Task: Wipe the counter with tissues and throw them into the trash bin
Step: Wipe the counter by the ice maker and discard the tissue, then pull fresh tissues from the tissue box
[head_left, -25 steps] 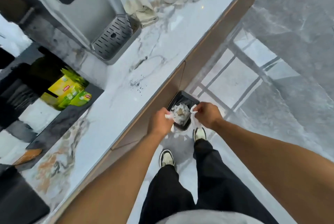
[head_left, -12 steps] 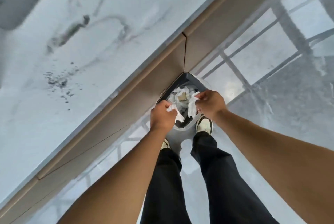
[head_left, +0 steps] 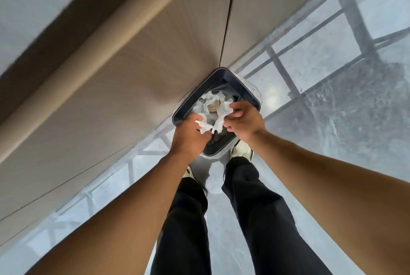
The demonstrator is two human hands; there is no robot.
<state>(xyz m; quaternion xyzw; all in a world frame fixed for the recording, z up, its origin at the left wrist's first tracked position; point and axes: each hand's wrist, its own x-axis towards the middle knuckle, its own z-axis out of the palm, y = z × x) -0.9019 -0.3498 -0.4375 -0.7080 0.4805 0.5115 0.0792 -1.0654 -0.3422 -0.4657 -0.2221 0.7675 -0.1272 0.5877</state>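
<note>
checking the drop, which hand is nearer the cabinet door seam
Left. The left hand sits over the bin's cabinet-side edge, nearer the seam. The right hand is over the floor-side edge, farther out.

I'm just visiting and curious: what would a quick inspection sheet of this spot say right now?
Surface: glossy grey marble floor with window reflections; the countertop itself is barely in view.
Job's things: dark trash bin with a clear liner, standing against the beige cabinet front; crumpled tissues already lie inside.
Clutter: nothing seen.
Grip: left hand closed on a small tissue; right hand pinching a larger tissue; both are over the bin opening.
Cables: nothing seen.
Surroundings: the person's black trousers and light shoes right beside the bin.
</note>
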